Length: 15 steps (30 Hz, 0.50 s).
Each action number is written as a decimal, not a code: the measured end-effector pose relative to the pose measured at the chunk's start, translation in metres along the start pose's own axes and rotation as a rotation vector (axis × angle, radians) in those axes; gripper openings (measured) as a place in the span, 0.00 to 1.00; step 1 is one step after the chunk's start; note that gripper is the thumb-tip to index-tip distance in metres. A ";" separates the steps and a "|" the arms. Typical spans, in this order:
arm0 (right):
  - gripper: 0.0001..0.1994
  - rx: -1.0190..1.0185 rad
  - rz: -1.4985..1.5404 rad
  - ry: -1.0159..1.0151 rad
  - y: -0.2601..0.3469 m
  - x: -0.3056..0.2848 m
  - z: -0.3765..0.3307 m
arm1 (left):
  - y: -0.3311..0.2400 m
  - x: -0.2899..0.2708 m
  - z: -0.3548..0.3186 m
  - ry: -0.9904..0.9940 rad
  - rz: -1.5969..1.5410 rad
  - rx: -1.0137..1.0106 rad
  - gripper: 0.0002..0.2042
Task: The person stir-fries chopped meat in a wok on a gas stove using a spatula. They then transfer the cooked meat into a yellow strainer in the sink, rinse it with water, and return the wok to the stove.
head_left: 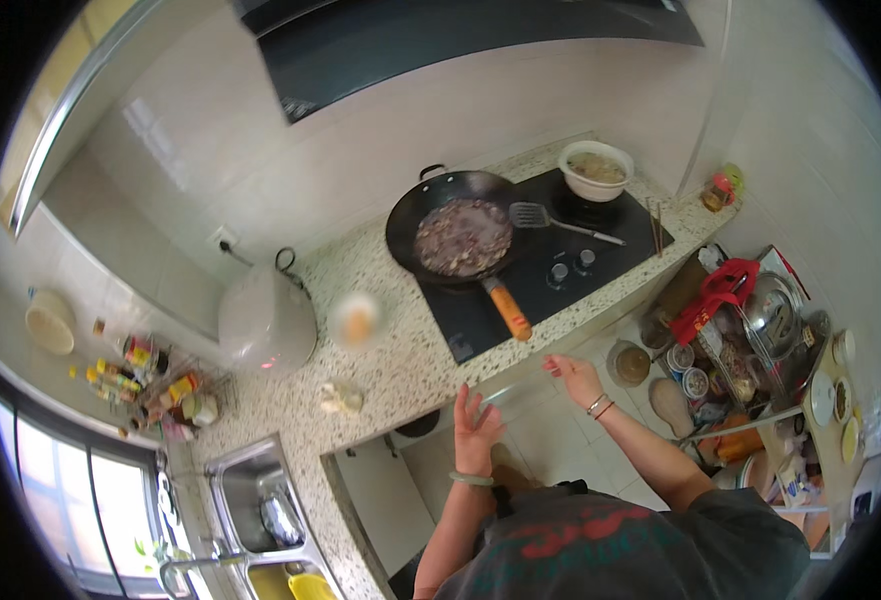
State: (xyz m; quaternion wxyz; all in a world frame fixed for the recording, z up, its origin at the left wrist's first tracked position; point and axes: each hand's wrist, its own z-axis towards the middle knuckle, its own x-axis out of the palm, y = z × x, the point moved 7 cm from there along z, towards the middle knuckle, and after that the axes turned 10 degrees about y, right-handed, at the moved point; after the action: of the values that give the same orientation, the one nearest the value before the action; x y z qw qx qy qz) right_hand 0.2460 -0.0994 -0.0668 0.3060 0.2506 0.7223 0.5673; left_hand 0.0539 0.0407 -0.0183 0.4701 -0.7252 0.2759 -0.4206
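My left hand [477,432] is raised in front of the counter's edge, fingers spread and nothing in it. Close by on its right, my right hand [573,377] also holds nothing, its fingers loosely stretched toward the left one. Both are nearest to the orange-brown handle of a black wok [397,236], which sits on the black cooktop [520,300]. Chopped dark reddish food [463,237] covers the wok's bottom. A slotted spatula [531,215] with a metal handle lies beside the wok, its head at the wok's right rim.
A white pot [593,190] of pale food stands at the back right, near chopsticks [656,230]. Left of the wok are a blurred white bowl [358,319], a pale lump [340,397] and a white rounded appliance [266,318]. A sink [273,508] lies lower left; a crowded rack [760,400] stands right.
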 end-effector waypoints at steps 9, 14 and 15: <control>0.13 -0.152 -0.403 -0.415 0.032 -0.167 0.085 | 0.017 0.052 0.115 0.123 -0.345 -0.289 0.33; 0.14 -0.184 -0.685 -0.513 0.029 -0.205 0.144 | 0.003 0.085 0.153 0.259 -0.518 -0.339 0.31; 0.15 -0.195 -0.752 -0.522 0.021 -0.215 0.158 | 0.007 0.088 0.158 0.256 -0.509 -0.352 0.29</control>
State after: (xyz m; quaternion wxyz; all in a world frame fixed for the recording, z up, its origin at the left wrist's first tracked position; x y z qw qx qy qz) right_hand 0.5084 -0.1420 -0.0394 0.6839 0.0758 0.6054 0.4001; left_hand 0.2345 0.0391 -0.0266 0.1789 -0.7823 0.2112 -0.5580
